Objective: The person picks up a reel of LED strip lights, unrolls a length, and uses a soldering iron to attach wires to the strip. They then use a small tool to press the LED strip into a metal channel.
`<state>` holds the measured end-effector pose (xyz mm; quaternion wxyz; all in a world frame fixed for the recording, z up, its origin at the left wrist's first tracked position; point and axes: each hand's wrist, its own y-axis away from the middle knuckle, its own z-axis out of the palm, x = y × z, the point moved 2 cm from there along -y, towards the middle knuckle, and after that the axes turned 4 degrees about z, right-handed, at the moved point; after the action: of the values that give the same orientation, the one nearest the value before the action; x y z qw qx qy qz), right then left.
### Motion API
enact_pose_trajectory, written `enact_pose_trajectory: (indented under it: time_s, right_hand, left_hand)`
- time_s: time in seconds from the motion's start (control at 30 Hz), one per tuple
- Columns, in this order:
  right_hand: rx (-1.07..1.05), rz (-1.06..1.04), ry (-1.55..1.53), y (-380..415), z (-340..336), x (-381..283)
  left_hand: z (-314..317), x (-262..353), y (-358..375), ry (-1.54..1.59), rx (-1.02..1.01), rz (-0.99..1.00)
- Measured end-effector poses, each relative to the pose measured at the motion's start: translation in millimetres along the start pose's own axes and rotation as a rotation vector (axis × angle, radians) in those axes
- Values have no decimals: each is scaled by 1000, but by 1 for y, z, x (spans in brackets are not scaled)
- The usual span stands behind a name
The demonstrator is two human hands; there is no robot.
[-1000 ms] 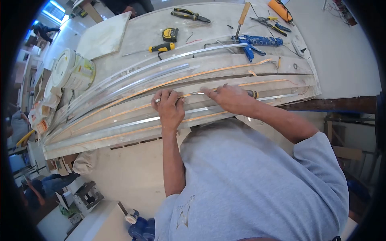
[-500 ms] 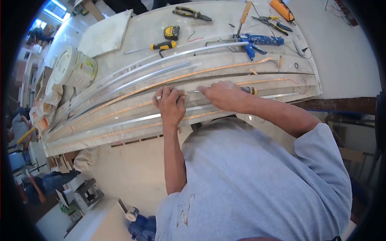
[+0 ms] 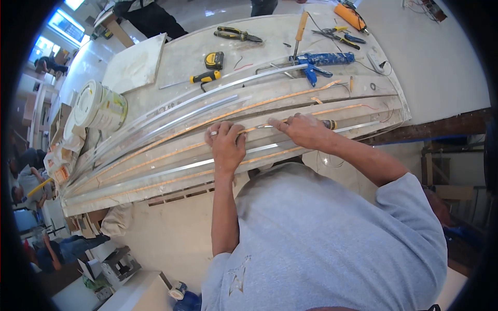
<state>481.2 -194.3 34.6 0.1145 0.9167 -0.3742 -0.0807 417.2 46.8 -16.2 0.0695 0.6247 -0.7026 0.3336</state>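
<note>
My left hand, a ring on one finger, presses bent fingertips and thumb onto a thin orange LED strip in a groove of the long pale panel. To its right, my right hand is closed around a screwdriver. Its yellow-black handle end shows past the hand, while the metal tip points left at the strip, close to my left thumb. Another orange strip runs along the groove farther from me. A shiny metal strip lies nearer my body.
Across the panel lie a blue caulking gun, pliers, a tape measure, a second screwdriver and long aluminium profiles. A white bucket stands at the left. Other people are in the background.
The camera view has shifted, so the panel sits lower in the picture. Both hands have moved a little to the right along the strip, the right one with the screwdriver.
</note>
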Motion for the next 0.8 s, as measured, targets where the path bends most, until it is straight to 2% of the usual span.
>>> enact_pose_trajectory:
  time_s: [0.33, 0.4, 0.53, 0.7, 0.8]
  right_hand:
    - [-93, 78, -100, -6, -24, -18]
    - [-87, 19, -71, -11, -28, -12]
    - [-84, 45, -32, 4, -24, -5]
    - [47, 20, -29, 12, -1, 9]
    - [10, 38, -17, 12, -10, 6]
  left_hand:
    - [4, 2, -5, 36, -47, -18]
    - [9, -1, -4, 22, -25, -6]
    - [8, 0, -3, 37, 13, 7]
    - [10, -3, -2, 63, 22, 2]
    - [9, -3, -3, 79, -6, 0]
